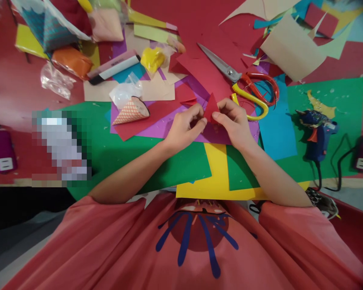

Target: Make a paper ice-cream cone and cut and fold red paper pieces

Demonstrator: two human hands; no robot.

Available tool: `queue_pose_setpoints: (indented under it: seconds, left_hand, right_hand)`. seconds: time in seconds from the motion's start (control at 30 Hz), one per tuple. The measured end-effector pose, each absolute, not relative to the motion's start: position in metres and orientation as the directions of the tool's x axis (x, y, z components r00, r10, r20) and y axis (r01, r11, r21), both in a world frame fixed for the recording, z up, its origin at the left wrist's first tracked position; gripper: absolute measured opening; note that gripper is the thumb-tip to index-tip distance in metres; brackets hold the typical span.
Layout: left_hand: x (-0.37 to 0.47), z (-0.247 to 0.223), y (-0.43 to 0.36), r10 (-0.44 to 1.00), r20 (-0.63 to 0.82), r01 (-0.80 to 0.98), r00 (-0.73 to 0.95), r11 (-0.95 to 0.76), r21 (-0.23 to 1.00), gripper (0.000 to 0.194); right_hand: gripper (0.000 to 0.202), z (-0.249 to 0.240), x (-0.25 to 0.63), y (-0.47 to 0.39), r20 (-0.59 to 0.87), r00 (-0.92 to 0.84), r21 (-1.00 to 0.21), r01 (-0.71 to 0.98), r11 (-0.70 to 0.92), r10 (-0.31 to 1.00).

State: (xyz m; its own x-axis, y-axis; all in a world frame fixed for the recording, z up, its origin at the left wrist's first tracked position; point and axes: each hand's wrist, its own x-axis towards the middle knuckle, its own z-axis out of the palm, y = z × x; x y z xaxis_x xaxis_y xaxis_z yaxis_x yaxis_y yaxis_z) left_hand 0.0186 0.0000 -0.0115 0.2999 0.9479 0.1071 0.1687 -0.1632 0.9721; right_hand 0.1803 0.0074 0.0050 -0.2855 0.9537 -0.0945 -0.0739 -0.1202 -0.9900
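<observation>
Between my two hands is a small piece of red paper point(211, 108) that comes to a point at the top. My right hand point(233, 120) pinches its right side between thumb and fingers. On the other side, my left hand point(188, 125) has its thumb and fingertips closed at the paper's lower left edge. Behind my left fingers lies a folded red scrap point(188, 102). A paper cone with a red lattice pattern point(131, 112) rests to the left on red and purple sheets. Scissors point(230, 72) with red and yellow handles lie just beyond my right hand.
A blue glue gun point(320, 137) with a cord lies at the right on green paper point(347, 104). A marker point(115, 69), yellow clay point(153, 59) and orange clay point(72, 61) are at the upper left. Paper offcuts point(293, 48) cover the upper right. Yellow paper point(205, 190) lies near my body.
</observation>
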Motion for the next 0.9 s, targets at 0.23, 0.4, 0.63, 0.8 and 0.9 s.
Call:
queue_pose_setpoints:
  seconds: [0.23,0.4,0.63,0.8,0.9]
  left_hand:
    - [0.0194,-0.014,-0.001,0.933,0.186,0.225,0.307,-0.261,0.939,0.021]
    - [0.0198,-0.0108,-0.001,0.934,0.169,0.23,0.315,-0.247,0.941,0.023]
    - [0.0201,-0.0102,-0.0007,0.936,0.154,0.229,0.317,-0.233,0.945,0.022]
    - [0.0208,-0.0085,-0.0008,0.934,0.161,0.247,0.319,-0.246,0.937,0.018]
    - [0.0213,-0.0081,-0.0008,0.934,0.157,0.236,0.319,-0.239,0.942,0.018]
  right_hand:
    - [0.023,0.0028,0.1792,0.0076,-0.058,-0.334,-0.995,-0.058,-0.082,0.941]
    - [0.028,0.0026,0.1795,0.0071,-0.061,-0.32,-0.996,-0.044,-0.079,0.945]
    - [0.029,0.0024,0.1801,0.007,-0.059,-0.299,-0.997,-0.019,-0.068,0.952]
    - [0.02,0.0025,0.1803,0.0056,-0.104,-0.285,-0.993,-0.031,-0.117,0.953]
    - [0.019,0.004,0.1799,0.0054,-0.122,-0.265,-0.99,-0.038,-0.137,0.957]
